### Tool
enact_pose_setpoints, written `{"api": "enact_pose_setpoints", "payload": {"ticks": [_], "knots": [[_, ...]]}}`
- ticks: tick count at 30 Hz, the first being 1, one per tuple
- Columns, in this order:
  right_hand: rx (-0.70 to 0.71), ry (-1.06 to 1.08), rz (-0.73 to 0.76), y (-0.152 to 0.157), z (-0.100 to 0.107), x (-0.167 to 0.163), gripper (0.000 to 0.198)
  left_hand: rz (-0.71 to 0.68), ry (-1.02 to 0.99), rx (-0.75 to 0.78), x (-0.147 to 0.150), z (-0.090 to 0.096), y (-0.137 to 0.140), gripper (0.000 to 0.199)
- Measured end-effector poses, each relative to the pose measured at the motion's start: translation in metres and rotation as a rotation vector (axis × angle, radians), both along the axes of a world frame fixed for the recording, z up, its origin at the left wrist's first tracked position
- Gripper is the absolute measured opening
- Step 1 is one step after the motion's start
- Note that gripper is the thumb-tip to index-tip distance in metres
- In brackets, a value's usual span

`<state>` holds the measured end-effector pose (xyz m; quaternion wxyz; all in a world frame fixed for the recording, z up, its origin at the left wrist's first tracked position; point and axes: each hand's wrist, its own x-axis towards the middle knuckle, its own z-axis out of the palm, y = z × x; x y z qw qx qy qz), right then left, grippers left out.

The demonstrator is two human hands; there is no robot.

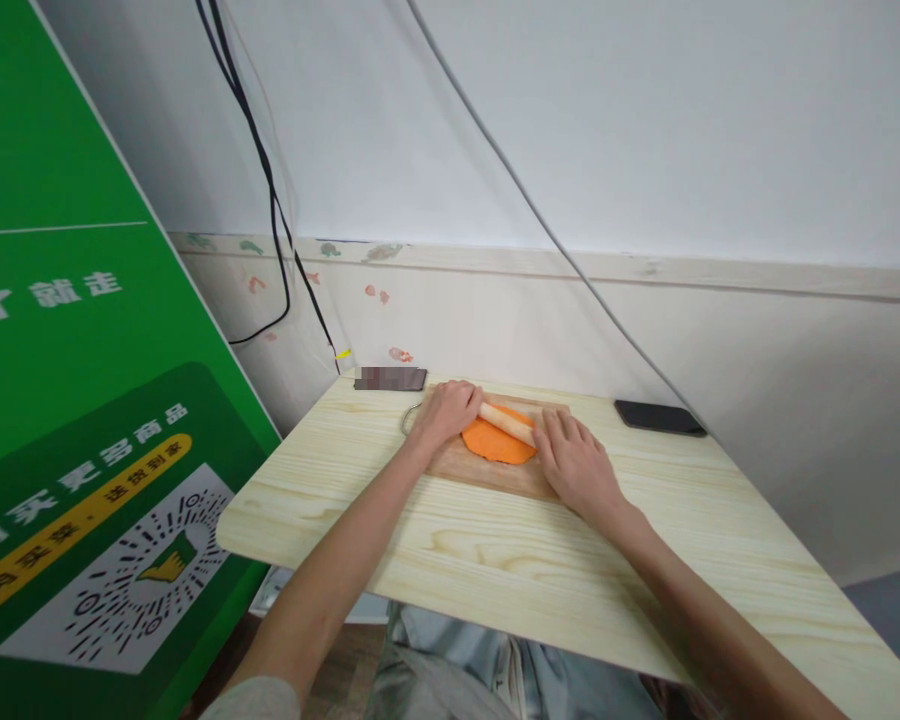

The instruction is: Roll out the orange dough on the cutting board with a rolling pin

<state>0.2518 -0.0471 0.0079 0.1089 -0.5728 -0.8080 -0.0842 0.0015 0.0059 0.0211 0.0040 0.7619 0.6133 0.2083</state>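
Observation:
A wooden rolling pin [507, 423] lies slantwise across a flat round sheet of orange dough [495, 445]. My left hand [450, 408] is closed over the pin's left end. Over its right end rests my right hand [574, 455], fingers bent around it. Both ends of the pin are hidden under my hands. Beneath the dough is a brown wooden cutting board [487, 478] with a metal ring handle [409, 418] at its left side.
The pale wood-grain table [450, 560] stands against a white wall. A black phone [660, 418] lies at the back right, and a dark flat object [390, 379], partly blurred, at the back left. A grey cable [510, 170] slants down the wall. A green printed panel [90, 330] stands left.

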Motion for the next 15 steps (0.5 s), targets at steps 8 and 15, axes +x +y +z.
{"api": "enact_pose_setpoints", "payload": {"ticks": [8, 15], "knots": [[-0.184, 0.085, -0.233, 0.040, 0.024, -0.004, 0.057, 0.017, -0.029, 0.026, -0.001, -0.003, 0.003, 0.045], [-0.126, 0.137, -0.179, 0.051, 0.007, 0.005, 0.063, 0.000, -0.031, 0.035, -0.003, -0.006, 0.005, 0.046]]}}
